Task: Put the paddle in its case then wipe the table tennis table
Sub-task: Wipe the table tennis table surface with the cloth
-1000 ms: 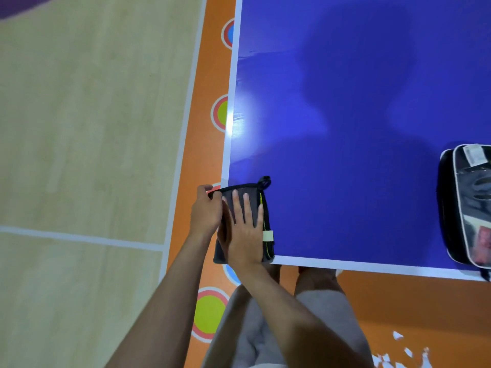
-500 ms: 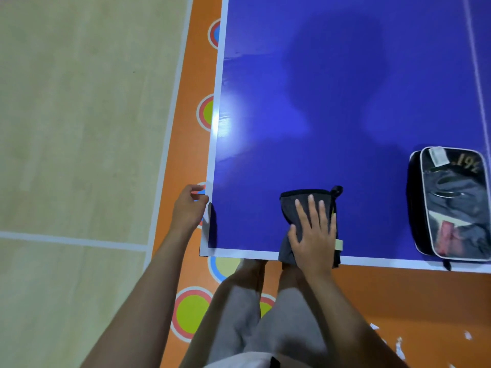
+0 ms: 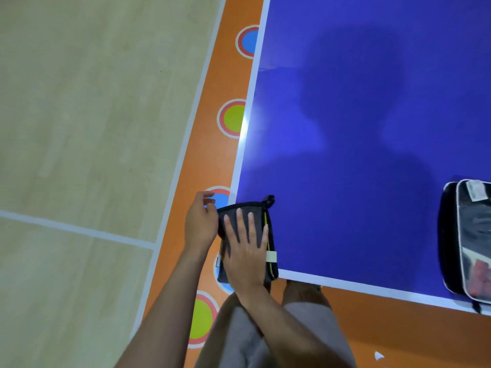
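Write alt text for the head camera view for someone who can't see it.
A person's right hand presses flat on a folded dark grey cloth at the near left corner of a blue table tennis table, while the left hand touches the cloth's left edge. A black paddle case lies at the right.

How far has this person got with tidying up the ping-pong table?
Done, apparently: the paddle case lies shut on the table. In hand: the right hand presses a dark cloth at the near-left corner, left hand beside it. Left: the remaining blue surface.
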Demonstrator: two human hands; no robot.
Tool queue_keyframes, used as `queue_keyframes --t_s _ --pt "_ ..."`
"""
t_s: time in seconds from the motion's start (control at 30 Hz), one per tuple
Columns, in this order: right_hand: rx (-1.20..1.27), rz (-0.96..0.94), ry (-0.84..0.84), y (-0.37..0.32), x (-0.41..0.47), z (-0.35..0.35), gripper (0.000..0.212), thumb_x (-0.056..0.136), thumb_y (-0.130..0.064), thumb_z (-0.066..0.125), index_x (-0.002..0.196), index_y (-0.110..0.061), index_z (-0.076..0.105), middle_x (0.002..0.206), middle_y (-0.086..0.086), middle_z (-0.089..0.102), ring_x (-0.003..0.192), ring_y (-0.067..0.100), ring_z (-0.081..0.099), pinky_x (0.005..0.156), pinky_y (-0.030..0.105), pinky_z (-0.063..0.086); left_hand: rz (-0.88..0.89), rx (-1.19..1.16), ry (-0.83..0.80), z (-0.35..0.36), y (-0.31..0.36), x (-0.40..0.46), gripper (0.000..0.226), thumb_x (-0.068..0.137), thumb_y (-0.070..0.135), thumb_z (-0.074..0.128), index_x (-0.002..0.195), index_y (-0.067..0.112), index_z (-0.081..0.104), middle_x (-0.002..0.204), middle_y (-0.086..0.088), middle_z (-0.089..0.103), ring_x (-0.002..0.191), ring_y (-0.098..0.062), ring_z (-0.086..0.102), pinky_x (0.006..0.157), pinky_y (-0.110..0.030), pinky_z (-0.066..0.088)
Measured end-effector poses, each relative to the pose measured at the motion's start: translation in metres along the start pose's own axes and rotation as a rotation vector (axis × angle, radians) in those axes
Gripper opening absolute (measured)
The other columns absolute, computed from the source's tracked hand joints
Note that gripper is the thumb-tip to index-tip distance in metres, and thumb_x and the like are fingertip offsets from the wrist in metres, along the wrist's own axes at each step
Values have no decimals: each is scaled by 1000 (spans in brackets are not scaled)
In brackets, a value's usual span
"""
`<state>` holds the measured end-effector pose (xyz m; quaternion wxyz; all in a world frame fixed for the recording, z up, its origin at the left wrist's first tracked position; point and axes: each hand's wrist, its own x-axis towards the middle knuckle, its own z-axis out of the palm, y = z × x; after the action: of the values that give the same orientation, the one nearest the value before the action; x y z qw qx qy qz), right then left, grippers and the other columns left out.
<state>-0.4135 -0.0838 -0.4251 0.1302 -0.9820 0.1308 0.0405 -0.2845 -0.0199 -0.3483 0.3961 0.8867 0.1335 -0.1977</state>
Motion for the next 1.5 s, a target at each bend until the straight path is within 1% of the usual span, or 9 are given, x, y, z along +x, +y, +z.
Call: queue_keyframes --t_s 0.1,0.23,0.57,0.73,0.93,1.17,1.27,1.37,1.5 --pt "-2 -111 14 5 27 -1 77 103 -48 48 167 -33 9 176 3 2 162 28 3 124 64 20 14 24 37 -6 4 7 36 97 4 44 127 15 61 118 3 64 102 -17 58 83 -26 40" --pt "-11 -97 65 22 93 -6 69 106 -55 36 167 -33 13 176 2 4 162 25 2 127 60 12 81 16 81 -7 7 21 41 97 3 45 134 13 58 131 -2 59 117 -20 56 96 -30 42" --pt "-38 -24 216 62 274 -30 64 103 -51 40 163 -33 31 173 -1 22 160 23 17 127 57 13 147 11 26 19 28 45 37 99 7 47 133 19 57 128 1 60 116 -20 57 101 -42 50" --pt "-59 17 287 77 368 -41 64 101 -53 38 162 -32 36 170 0 30 158 23 24 127 57 14 87 3 19 30 34 63 36 105 9 45 139 17 55 135 0 59 119 -16 56 97 -30 47" --pt "-93 -7 215 93 431 -53 67 103 -59 26 165 -34 25 173 -1 20 160 23 16 128 56 9 44 -37 -15 34 32 65 32 108 14 43 137 23 55 128 8 59 98 1 57 72 -4 39" --pt "-86 -35 220 77 361 -43 63 103 -51 26 164 -33 30 172 1 24 159 24 20 128 57 14 17 -156 27 22 14 59 31 107 11 41 130 25 57 126 4 62 114 -17 60 92 -31 54" --pt "-29 -59 250 61 286 -29 60 104 -46 34 162 -31 35 171 3 28 158 26 24 127 57 15 23 -150 53 17 8 51 37 102 5 40 131 21 58 125 4 61 114 -16 57 86 -20 44" --pt "-22 -43 195 43 211 -21 62 106 -46 36 165 -30 25 174 3 18 161 26 16 127 58 13 -4 -157 67 13 7 42 40 99 1 39 130 19 59 122 5 62 110 -14 56 74 -2 37" --pt "-39 -55 58 23 116 -15 69 106 -47 35 168 -28 11 176 5 2 162 26 1 127 60 11 -9 -168 79 13 10 34 41 97 -2 39 128 15 59 119 3 63 99 -12 60 70 1 37"
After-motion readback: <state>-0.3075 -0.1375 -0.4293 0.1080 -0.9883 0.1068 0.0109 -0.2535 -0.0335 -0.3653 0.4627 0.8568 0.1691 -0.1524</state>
